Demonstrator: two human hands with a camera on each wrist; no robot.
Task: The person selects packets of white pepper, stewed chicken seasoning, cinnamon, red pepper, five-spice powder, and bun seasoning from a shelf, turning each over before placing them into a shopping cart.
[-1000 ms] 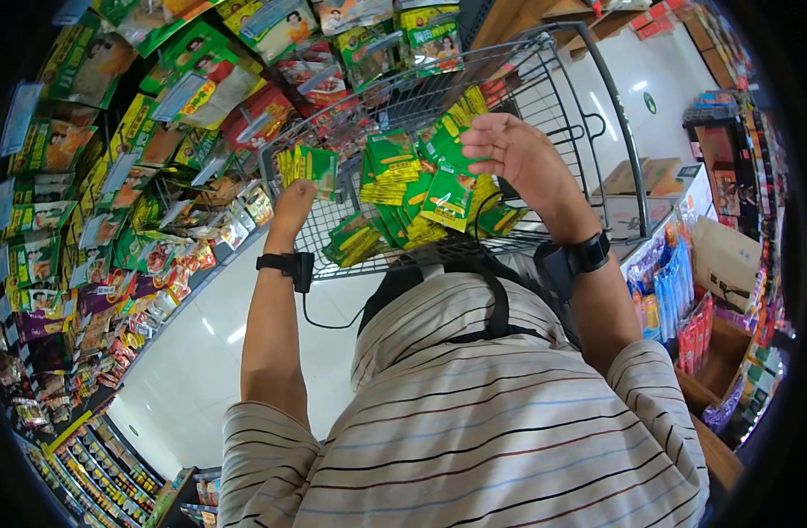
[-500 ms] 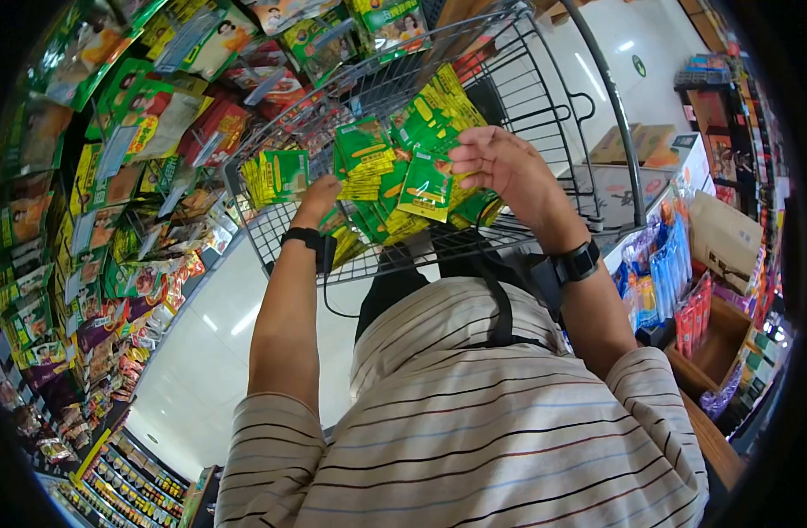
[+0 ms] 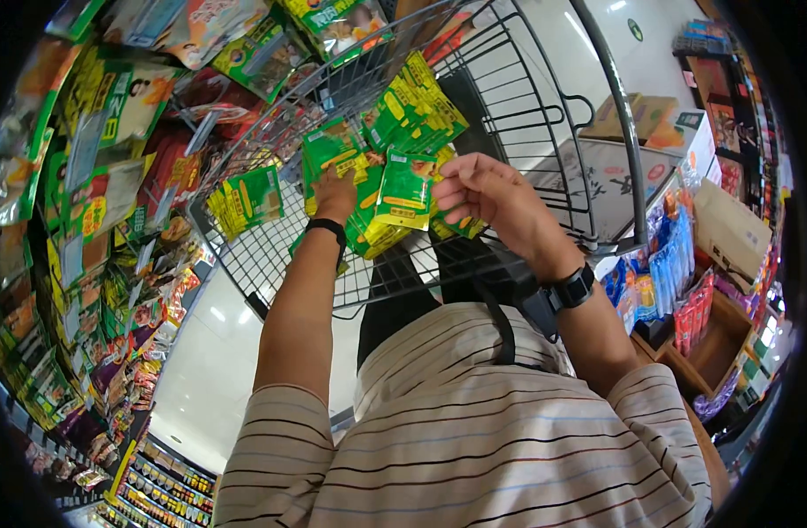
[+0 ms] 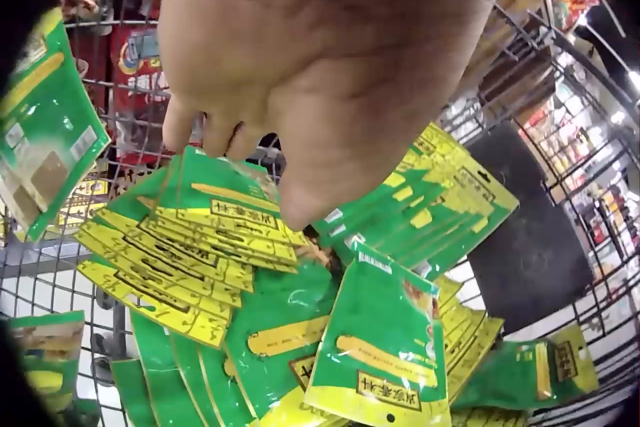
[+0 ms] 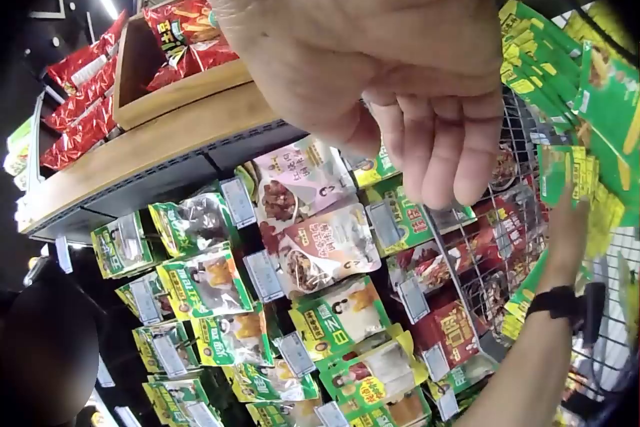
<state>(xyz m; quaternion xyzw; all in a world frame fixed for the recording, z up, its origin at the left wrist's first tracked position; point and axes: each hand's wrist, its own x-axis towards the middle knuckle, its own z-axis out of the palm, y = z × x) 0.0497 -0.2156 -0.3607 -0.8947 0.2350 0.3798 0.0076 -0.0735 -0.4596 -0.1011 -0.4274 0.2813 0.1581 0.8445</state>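
My left hand (image 3: 336,195) is over a stack of green and yellow snack packets (image 4: 215,212) in the shopping cart (image 3: 271,255). In the left wrist view its fingers extend down to the stack's upper edge, the thumb beside it. My right hand (image 3: 487,194) hovers over the right side of the pile, fingers loosely bent and holding nothing. Close to it, a single green packet (image 3: 406,189) lies on top. A fanned bundle of packets (image 3: 245,201) rests at the cart's left end, and another bundle (image 3: 415,107) lies toward the far side.
Shelves of hanging snack bags (image 5: 215,287) line the left, close to the cart's side. At right stand cardboard boxes (image 3: 632,150), blue packages (image 3: 670,255) and a wooden bin (image 3: 716,348). The cart's dark handle bar (image 3: 616,88) curves along the right.
My left hand has moved right, away from the fanned bundle at the cart's left end, onto the middle stack. The right hand stays over the pile. The cart has shifted left in view.
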